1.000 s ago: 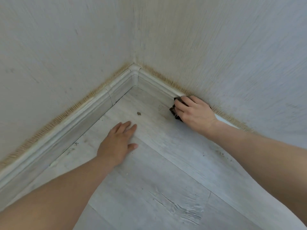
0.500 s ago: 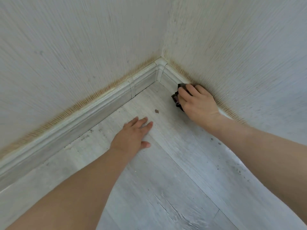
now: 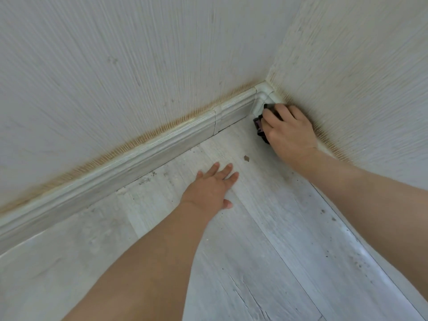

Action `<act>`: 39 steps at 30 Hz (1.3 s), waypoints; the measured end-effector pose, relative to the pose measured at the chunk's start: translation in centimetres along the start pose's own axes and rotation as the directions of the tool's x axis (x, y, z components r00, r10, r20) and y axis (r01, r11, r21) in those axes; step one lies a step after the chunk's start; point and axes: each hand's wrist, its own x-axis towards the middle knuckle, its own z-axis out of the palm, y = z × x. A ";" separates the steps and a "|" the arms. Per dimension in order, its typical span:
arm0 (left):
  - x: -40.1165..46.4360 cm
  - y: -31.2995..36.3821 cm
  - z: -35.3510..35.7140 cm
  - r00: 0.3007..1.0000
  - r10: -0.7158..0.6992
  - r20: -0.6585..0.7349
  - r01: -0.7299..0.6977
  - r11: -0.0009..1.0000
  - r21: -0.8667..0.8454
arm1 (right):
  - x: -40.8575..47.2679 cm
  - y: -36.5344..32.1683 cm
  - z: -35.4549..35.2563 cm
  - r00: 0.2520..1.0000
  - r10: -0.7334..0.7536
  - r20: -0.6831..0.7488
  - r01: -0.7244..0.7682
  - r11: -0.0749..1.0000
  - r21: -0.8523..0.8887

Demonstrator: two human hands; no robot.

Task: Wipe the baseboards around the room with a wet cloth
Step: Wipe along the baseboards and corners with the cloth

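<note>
While left hand rests flat, right hand apparently presses cloth.

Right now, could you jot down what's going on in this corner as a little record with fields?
place: room corner where two walls meet the floor
right hand: presses a dark cloth against the baseboard beside the corner piece
left hand: flat on the floor, fingers straight, holding nothing
left baseboard: untouched, yellow-brown staining on the wall above it
floor debris: small brown crumb, dark specks nearby
</note>
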 end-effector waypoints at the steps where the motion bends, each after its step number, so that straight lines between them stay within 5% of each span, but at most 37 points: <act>1: 0.0 0.0 -0.1 1.000 0.002 0.004 -0.002 1.000 -0.003 | -1.0 0.1 -0.3 1.000 -0.004 0.003 0.004 1.000 0.002; 11: -0.2 0.0 -0.2 1.000 0.009 -0.010 -0.009 0.999 0.043 | 3.4 -0.2 -0.1 0.989 -0.058 0.135 0.061 0.998 -0.016; 19: -0.3 0.0 -0.1 1.000 0.013 -0.020 -0.013 1.000 0.027 | -2.3 0.0 -0.9 1.000 0.015 0.018 -0.015 1.000 -0.010; 27: -0.5 -0.2 0.3 0.997 0.021 -0.080 -0.019 1.000 0.024 | 2.8 -0.5 -0.6 0.987 0.019 0.162 -0.014 0.999 -0.032; 34: -0.7 -0.1 0.6 0.994 0.012 -0.105 -0.012 1.000 0.008 | -2.9 -0.3 -1.0 0.998 0.054 0.012 -0.054 0.998 -0.008; 39: -0.8 0.2 0.6 0.995 0.006 -0.103 -0.002 0.999 0.033 | -3.8 -0.1 -2.1 0.995 0.036 0.089 -0.031 0.998 -0.051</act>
